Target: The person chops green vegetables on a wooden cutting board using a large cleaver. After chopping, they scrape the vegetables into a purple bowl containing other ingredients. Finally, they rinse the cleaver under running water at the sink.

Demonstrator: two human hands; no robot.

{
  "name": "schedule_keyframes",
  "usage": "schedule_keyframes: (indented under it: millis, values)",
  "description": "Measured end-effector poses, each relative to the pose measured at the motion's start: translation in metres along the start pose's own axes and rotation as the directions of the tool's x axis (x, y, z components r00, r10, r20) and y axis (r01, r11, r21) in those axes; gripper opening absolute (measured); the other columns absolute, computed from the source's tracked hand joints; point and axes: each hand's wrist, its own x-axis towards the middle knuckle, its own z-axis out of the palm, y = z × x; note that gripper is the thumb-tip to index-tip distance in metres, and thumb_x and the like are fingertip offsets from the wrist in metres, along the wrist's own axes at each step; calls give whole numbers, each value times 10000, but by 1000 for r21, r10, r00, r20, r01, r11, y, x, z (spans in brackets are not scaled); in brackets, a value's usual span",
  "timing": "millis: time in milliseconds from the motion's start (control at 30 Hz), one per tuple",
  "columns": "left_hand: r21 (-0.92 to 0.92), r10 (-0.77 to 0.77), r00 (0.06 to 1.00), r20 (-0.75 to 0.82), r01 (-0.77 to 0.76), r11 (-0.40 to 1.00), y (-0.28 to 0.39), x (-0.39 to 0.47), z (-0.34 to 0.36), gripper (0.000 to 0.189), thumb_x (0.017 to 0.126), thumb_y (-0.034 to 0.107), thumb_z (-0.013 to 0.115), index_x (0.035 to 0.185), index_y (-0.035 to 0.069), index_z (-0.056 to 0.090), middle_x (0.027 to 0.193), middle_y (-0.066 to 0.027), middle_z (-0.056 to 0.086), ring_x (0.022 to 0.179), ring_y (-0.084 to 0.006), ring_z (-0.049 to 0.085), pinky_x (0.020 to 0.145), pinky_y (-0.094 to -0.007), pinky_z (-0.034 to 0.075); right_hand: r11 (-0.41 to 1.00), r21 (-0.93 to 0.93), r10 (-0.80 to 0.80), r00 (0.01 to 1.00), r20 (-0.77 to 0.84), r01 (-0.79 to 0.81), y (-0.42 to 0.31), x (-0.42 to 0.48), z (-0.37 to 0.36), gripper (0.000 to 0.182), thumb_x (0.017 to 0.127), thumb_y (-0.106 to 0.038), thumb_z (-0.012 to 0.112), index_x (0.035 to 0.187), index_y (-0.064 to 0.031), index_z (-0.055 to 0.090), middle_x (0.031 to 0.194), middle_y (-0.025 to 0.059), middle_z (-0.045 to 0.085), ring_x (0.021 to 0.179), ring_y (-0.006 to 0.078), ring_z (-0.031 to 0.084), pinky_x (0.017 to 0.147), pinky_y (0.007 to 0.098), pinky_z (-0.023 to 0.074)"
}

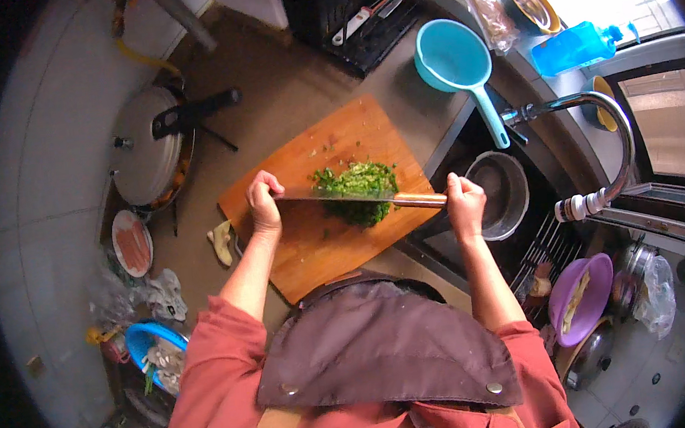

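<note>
A broad kitchen knife [341, 197] spans the space between my two hands, seen nearly edge-on over the wooden cutting board [298, 266]. My right hand [465, 204] is closed around the end of its wooden handle [418, 199]. At the blade's far end, my left hand [264, 201] pinches the tip between thumb and fingers. Below and beyond the blade lies a heap of finely chopped greens [364, 179] on the board. Part of the heap is hidden by the blade. Small green bits are scattered toward the board's far corner.
Right of the board, a metal pot [501, 192] sits in the sink under a curved faucet [619, 126]. A turquoise dipper [453, 54] rests at the sink's corner. To the left are a lidded pan [147, 148], a plate of pink meat [132, 242] and a ginger piece [221, 243].
</note>
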Motion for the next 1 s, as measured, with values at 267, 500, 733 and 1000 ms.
schedule_keyframes:
  millis: [267,500,733,1000]
  values:
    - [-130,-63,996,-67,54,990,-2,-2,-7,216,746,193,343,569,80,394,543,-19,415,513,-105,404,497,-225,332,995,80,-61,998,0,61,-28,-16,-5,358,830,-212,526,575,26,447,467,63,359,468,98,342,439,315,308]
    - [-185,-61,986,-153,32,982,2,-5,0,192,737,176,347,584,80,410,554,-17,428,519,-99,396,483,-224,312,988,67,-138,990,-26,140,-39,-15,-10,329,838,-206,519,589,9,507,466,87,419,467,99,382,465,299,352]
    - [-62,11,998,-55,-15,998,25,-15,-1,159,724,139,354,592,75,416,566,-26,435,568,-116,413,554,-225,317,996,90,-29,997,69,22,-31,-24,-21,351,841,-208,515,580,23,469,476,60,367,480,83,353,452,290,326]
    - [143,-16,997,-76,26,989,5,-73,-13,184,728,130,342,577,60,421,559,-29,436,535,-108,418,528,-233,335,997,37,58,991,117,-63,30,-51,-20,357,831,-227,532,584,26,481,485,24,369,510,81,355,471,286,325]
